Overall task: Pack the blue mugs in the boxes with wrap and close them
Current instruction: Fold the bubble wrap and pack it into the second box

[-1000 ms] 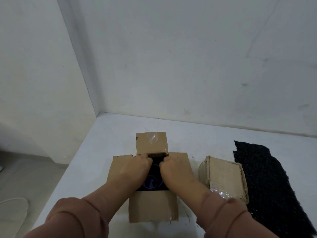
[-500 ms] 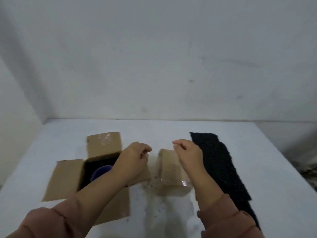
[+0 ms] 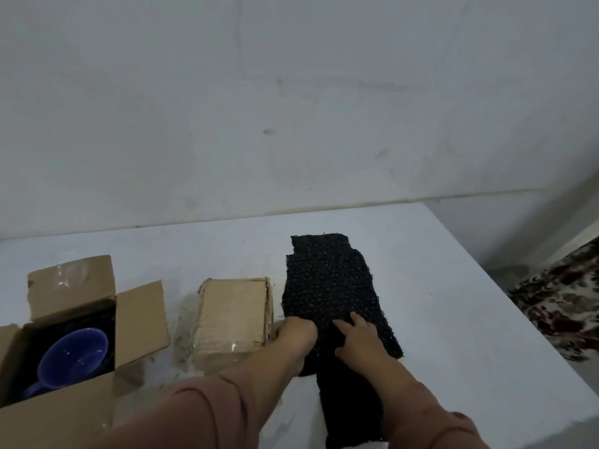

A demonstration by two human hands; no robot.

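wrap: black bubble wrap [image 3: 330,286] lay right of centre on the table [image 3: 453,335], its near end covered by the forearms.
right hand [image 3: 359,338]: fingers spread flat on the wrap, gripping nothing.
left hand [image 3: 296,333]: at the wrap's left edge, just beside the closed box [image 3: 233,312]; fingers hidden, grip unclear.
mug: blue mug [image 3: 74,354] sat in the open box [image 3: 139,319] at left, which the frame cut off.
room: bare tabletop lay right of and beyond the wrap.

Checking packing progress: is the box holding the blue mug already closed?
No, the open box has its flaps spread and the blue mug shows inside.
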